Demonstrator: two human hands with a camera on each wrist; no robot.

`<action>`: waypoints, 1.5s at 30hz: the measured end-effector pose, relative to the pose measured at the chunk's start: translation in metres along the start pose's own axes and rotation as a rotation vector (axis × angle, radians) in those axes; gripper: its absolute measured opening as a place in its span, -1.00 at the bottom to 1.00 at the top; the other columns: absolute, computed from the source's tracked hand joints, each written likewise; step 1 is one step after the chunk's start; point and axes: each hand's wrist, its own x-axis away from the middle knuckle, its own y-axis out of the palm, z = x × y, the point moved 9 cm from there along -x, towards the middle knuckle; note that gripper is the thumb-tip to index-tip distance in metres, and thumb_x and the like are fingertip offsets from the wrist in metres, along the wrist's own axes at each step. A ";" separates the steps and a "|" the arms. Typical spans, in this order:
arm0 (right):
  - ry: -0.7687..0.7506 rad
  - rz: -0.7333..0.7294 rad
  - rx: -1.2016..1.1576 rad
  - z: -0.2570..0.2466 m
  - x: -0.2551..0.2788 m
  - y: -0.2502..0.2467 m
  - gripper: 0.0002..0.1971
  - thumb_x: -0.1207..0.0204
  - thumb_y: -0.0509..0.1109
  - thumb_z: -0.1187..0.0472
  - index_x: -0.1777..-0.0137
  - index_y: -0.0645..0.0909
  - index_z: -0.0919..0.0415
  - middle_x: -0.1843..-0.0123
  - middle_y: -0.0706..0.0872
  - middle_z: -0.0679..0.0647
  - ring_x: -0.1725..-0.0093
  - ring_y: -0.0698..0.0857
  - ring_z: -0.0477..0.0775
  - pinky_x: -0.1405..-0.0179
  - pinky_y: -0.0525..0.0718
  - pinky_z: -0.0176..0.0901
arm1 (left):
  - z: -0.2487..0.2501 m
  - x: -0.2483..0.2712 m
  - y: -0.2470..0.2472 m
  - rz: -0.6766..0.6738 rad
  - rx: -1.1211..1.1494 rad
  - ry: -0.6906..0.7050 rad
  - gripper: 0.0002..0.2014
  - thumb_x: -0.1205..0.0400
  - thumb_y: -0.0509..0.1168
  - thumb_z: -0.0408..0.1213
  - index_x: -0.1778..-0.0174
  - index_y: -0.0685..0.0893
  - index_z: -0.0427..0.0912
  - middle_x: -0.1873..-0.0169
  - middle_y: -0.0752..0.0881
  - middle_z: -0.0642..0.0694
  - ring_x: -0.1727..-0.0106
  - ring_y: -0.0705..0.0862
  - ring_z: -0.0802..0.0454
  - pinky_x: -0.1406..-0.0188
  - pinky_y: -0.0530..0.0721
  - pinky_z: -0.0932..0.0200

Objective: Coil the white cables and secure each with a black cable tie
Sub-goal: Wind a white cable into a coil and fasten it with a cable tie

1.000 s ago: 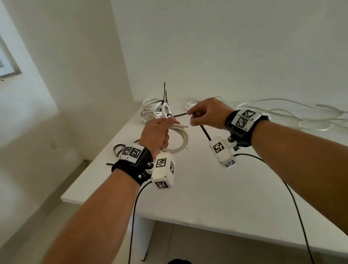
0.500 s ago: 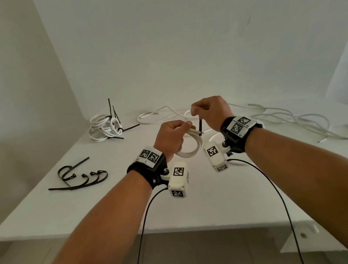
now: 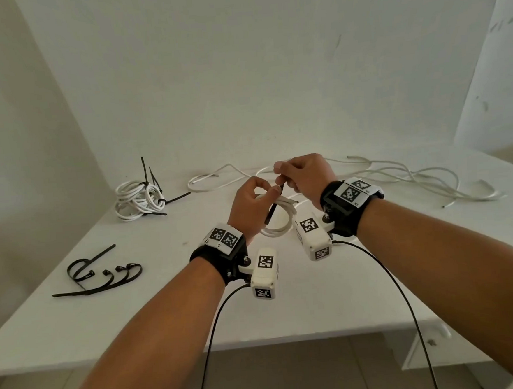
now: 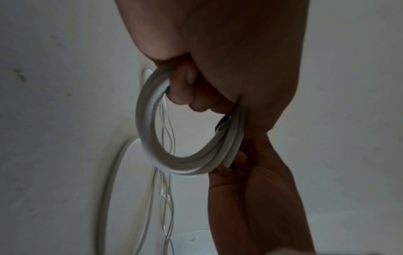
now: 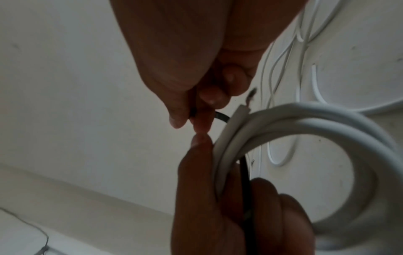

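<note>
The coiled white cable [image 3: 277, 221] hangs above the middle of the table [image 3: 166, 316], gripped in the curled fingers of the left hand [image 3: 250, 207]. A black cable tie [image 3: 273, 205] crosses the coil; the right hand [image 3: 304, 174] pinches its upper end. Tied coils [image 3: 137, 199] lie near the far left corner, loose cables [image 3: 415, 177] along the far edge, spare ties [image 3: 103, 273] by the left edge.

White table [image 3: 317, 296], tied cable bundle [image 3: 137, 199] far left, spare black ties [image 3: 103, 275] (near edge), loose white cables [image 3: 415, 177] right
</note>
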 end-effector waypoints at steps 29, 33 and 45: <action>-0.620 -0.129 0.365 -0.043 0.055 0.037 -0.86 -0.46 0.56 0.01 0.03 0.81 -0.01 -0.20 0.71 -0.14 -0.21 0.64 -0.06 -0.25 0.60 0.06 | -0.013 0.004 -0.019 0.065 0.040 -0.341 -0.66 -0.73 0.12 -0.24 0.39 0.50 -0.18 0.61 0.46 -0.04 0.67 0.43 0.06 0.71 0.39 0.30; -0.406 0.008 0.278 -0.040 0.040 0.019 -0.91 -0.52 0.52 0.10 0.13 0.80 0.10 -0.27 0.70 -0.21 -0.13 0.65 -0.22 -0.15 0.51 -0.41 | -0.013 0.010 -0.004 -0.016 0.134 -0.365 -0.71 -0.70 0.13 -0.32 0.39 0.40 -0.12 0.66 0.33 0.06 0.67 0.23 0.13 0.69 0.18 0.30; -0.164 0.018 0.325 -0.028 0.031 0.012 -0.70 -0.58 0.44 0.04 0.25 0.74 0.26 0.45 0.61 -0.01 0.47 0.46 -0.12 0.44 0.39 -0.30 | -0.004 0.011 0.001 -0.079 0.000 -0.272 -0.81 -0.71 0.22 -0.17 0.09 0.70 -0.12 0.20 0.58 -0.09 0.48 0.38 0.09 0.63 0.34 0.26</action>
